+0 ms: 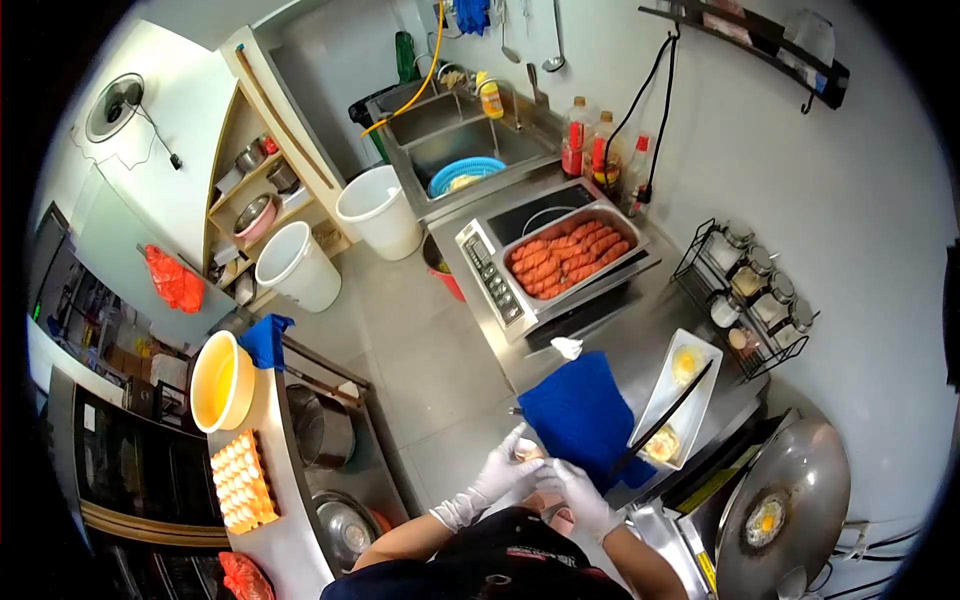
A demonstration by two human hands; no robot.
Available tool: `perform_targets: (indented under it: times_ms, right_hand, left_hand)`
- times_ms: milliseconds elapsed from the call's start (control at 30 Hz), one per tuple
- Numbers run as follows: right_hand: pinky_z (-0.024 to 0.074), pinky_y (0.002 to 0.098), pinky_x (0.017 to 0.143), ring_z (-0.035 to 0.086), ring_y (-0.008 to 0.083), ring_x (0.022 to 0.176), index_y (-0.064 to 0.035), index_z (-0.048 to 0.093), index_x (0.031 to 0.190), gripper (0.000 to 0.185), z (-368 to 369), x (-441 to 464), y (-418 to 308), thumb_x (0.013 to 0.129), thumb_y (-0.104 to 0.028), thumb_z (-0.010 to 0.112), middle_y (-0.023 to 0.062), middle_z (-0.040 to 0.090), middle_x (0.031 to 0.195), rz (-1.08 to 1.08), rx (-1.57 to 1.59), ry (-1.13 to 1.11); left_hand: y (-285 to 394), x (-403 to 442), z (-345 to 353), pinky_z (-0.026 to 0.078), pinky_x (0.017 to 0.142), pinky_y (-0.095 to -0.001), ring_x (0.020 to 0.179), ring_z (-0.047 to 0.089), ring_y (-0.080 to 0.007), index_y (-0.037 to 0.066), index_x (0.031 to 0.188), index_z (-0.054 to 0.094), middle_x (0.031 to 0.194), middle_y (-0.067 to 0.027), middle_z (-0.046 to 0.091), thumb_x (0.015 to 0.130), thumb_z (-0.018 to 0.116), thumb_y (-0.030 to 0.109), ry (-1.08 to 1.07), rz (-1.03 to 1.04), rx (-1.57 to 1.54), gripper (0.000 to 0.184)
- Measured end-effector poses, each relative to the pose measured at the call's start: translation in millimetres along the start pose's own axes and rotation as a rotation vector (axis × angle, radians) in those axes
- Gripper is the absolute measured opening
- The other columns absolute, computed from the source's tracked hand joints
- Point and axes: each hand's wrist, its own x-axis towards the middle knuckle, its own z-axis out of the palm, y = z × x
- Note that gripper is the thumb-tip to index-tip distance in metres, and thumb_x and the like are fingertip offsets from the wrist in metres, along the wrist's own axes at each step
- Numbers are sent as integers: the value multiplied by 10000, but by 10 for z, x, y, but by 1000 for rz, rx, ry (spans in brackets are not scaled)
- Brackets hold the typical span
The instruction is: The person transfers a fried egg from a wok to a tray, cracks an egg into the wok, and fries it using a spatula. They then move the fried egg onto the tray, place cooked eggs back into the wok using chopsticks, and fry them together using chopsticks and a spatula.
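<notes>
Both hands wear white gloves and meet in front of the dark apron. My left hand (497, 470) has its fingers curled round a small light-brown object (530, 452), perhaps an egg. My right hand (583, 492) is beside it, fingers bent towards the same object; whether it grips anything is hidden. Just beyond them lies a blue cloth (580, 410) on the steel counter. A white rectangular tray (650, 400) holds two fried eggs, with dark chopsticks (680, 410) across it. At the lower right, an egg (766, 520) sits in a wok (815, 480).
A metal tray of sausages (570, 250) rests by the cooker panel (490, 280). Spice jars stand in a rack (745, 300). On the left counter are an egg carton (243, 480) and a yellow bowl (222, 382). White bins (298, 267) and a sink (460, 145) are farther back.
</notes>
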Motion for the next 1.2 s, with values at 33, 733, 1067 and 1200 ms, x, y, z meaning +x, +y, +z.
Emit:
perform_targets:
  times_ms: [33, 733, 1067, 1200]
  right_hand:
    - [483, 289, 794, 617, 168, 897, -33, 558, 1176, 359, -73, 109, 85, 994, -322, 449, 75, 638, 1032, 4, -72, 32]
    - [426, 452, 991, 507, 330, 1177, -18, 406, 1343, 512, 2697, 3178, -308, 1012, -401, 333, 205, 504, 1286, 245, 575, -538]
    - [514, 468, 845, 536, 337, 1069, -23, 489, 1149, 364, 2916, 5564, -157, 968, -337, 458, 185, 555, 1123, 489, 679, 19]
    - [527, 410, 798, 578, 283, 1028, -13, 505, 1089, 385, 2930, 6723, -386, 925, -362, 521, 140, 610, 1047, 99, -761, 4]
  left_hand:
    - [-73, -56, -100, 478, 871, -247, 933, 566, -102, -16, 1440, 287, 1000, -23, 597, 795, 753, 72, 57, 26, 78, 801]
    - [750, 797, -3546, 278, 1091, -451, 1290, 415, -341, -7, 1385, 376, 1339, -218, 474, 726, 766, 346, 257, 381, 896, 844]
    - [441, 914, -5594, 434, 949, -280, 1060, 569, -178, -40, 1335, 448, 1134, -120, 620, 879, 645, 113, 933, 38, -101, 520]
    - [-78, 883, -6246, 479, 689, -260, 791, 627, -143, -45, 1237, 535, 976, -106, 667, 911, 586, 143, 1278, -112, -376, 380]
